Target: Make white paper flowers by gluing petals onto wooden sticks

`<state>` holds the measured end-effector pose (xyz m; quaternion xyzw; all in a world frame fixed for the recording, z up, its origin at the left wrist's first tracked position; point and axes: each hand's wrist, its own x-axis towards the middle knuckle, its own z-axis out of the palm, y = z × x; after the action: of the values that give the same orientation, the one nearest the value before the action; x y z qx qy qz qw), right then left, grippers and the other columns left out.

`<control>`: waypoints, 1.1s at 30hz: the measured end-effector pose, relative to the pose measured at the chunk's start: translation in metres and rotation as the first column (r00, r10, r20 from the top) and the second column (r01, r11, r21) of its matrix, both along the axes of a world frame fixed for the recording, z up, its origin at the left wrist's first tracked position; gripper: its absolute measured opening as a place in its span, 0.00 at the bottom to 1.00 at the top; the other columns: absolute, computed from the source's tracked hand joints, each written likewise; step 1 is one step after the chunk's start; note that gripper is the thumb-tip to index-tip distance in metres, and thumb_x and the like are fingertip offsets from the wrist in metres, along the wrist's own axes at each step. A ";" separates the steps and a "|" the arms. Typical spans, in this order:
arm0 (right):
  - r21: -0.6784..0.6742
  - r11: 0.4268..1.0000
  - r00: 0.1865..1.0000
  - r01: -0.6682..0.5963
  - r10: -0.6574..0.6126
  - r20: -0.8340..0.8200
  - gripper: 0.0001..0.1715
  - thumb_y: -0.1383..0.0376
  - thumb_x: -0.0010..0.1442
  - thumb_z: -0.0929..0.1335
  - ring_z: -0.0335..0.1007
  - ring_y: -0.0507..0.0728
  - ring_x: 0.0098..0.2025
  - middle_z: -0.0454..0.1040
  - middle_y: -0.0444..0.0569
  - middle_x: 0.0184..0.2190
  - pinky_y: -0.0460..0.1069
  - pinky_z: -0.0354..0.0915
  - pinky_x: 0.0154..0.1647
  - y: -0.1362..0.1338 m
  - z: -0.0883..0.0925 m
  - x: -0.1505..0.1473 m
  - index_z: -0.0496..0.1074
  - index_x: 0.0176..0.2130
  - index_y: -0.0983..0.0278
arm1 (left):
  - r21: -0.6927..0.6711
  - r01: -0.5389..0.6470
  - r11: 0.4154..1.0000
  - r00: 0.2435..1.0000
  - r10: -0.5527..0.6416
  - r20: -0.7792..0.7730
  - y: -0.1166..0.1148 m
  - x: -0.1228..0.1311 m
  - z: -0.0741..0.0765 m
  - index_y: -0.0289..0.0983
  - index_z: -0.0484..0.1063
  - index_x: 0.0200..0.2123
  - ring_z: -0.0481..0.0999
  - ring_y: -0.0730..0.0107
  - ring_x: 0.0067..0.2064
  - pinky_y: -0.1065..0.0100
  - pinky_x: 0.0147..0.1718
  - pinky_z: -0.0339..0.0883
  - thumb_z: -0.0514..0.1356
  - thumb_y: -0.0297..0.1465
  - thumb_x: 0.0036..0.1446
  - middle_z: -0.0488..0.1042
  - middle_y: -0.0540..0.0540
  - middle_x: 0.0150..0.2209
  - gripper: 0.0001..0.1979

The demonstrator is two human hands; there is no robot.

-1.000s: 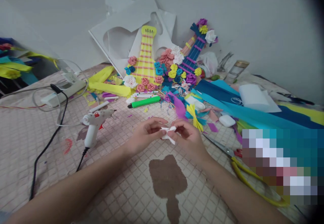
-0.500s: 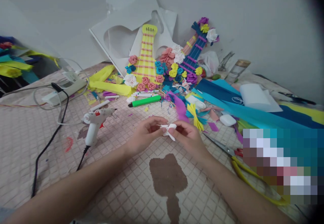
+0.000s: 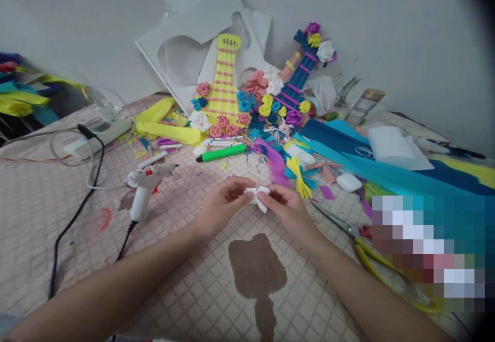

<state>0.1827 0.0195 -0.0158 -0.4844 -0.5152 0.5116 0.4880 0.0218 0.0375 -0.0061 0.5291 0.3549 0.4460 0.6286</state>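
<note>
Both hands pinch a small piece of folded white crepe paper [image 3: 262, 207] above the middle of the table. My left hand [image 3: 224, 204] grips its left side between thumb and fingers. On the other side, my right hand [image 3: 286, 207] pinches it with the thumb in front and the fingers behind. Parts of the paper are covered by the fingertips. Just beyond my right hand lies a pleated yellow paper bow [image 3: 298, 177]. A white glue gun [image 3: 144, 192] stands left of my left hand, and scissors [image 3: 344, 224] with red and yellow handles lie to the right.
At the back stand a yellow paper guitar [image 3: 225, 84] and a blue one [image 3: 297, 81], decorated with paper flowers. A green marker [image 3: 222, 153] lies among scraps. A power strip [image 3: 96, 138] with cables sits left. Blue paper sheets [image 3: 348, 148] and a white roll [image 3: 390, 146] are right.
The white paper has shifted slightly between my fingers, its lower flap now a little shorter and its left part more spread. My hands stay in nearly the same place.
</note>
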 end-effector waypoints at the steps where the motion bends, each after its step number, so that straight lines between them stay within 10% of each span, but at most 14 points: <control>1: -0.002 1.000 1.000 0.006 -0.006 -0.002 0.13 0.57 0.51 0.70 0.59 0.49 0.24 0.65 0.41 0.20 0.45 0.54 0.25 0.000 0.000 0.000 0.70 0.26 0.64 | -0.019 0.000 1.000 1.000 0.000 0.026 0.001 0.000 0.000 0.35 0.72 0.35 0.72 0.73 0.34 0.70 0.36 0.65 0.63 0.31 0.50 0.74 0.48 0.33 0.08; 9: 0.005 1.000 1.000 0.027 -0.027 -0.016 0.14 0.56 0.50 0.70 0.60 0.50 0.26 0.67 0.43 0.23 0.46 0.57 0.27 0.001 0.000 0.001 0.71 0.29 0.64 | -0.200 0.071 0.977 0.976 -0.027 0.214 0.005 0.000 0.001 0.34 0.74 0.35 0.72 0.67 0.37 0.62 0.40 0.68 0.62 0.35 0.50 0.73 0.45 0.37 0.11; 27: -0.038 0.997 0.951 0.068 -0.077 -0.300 0.11 0.58 0.47 0.73 0.59 0.49 0.26 0.67 0.42 0.23 0.46 0.57 0.28 0.004 -0.007 0.003 0.73 0.27 0.64 | 0.013 -0.138 0.990 0.985 0.139 -0.098 0.011 -0.005 0.003 0.32 0.74 0.23 0.66 0.78 0.24 0.72 0.27 0.61 0.61 0.33 0.50 0.70 0.51 0.21 0.09; 33: -0.037 0.986 0.916 0.163 -0.165 -0.367 0.11 0.60 0.44 0.74 0.59 0.48 0.23 0.68 0.41 0.21 0.46 0.56 0.27 0.006 0.006 0.004 0.73 0.25 0.64 | -0.068 -0.037 0.997 0.986 0.025 -0.164 0.006 -0.004 0.008 0.34 0.76 0.24 0.68 0.80 0.23 0.75 0.26 0.62 0.66 0.28 0.42 0.73 0.52 0.21 0.03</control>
<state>0.1865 0.0259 -0.0099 -0.4227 -0.3707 0.5522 0.6157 0.0180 0.0434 0.0021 0.5354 0.4288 0.3981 0.6091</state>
